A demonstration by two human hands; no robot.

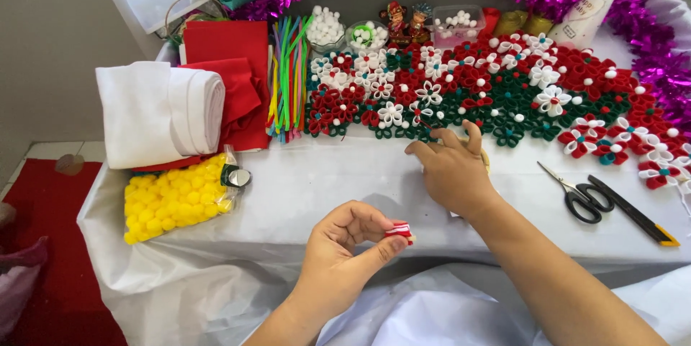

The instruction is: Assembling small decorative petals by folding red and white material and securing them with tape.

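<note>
Nearest the camera, the left hand pinches a small folded red-and-white fabric piece between thumb and fingers – closed grip, held over the near edge of the table, which is draped in white cloth. The right hand lies palm down further in, fingers loosely curled, fingertips at the near edge of the flower mat; whether it grips anything underneath cannot be told. Right of it: black-handled scissors and a black utility knife with a yellow tip, lying just beside each other. Left side: clear plastic bag full of yellow pompoms, closed at its neck. Behind it, a roll of white fabric resting on red felt, then a bundle of coloured pipe cleaners. The mat itself – red, white and green fabric flowers with pompom centres, packed edge to edge. Far row: clear cup heaped with white pompoms, small round bowl with white and green pompoms, clear rectangular box with white pompoms. Two small figurines stand between bowl and box. Purple tinsel runs along the back and right edge.
</note>
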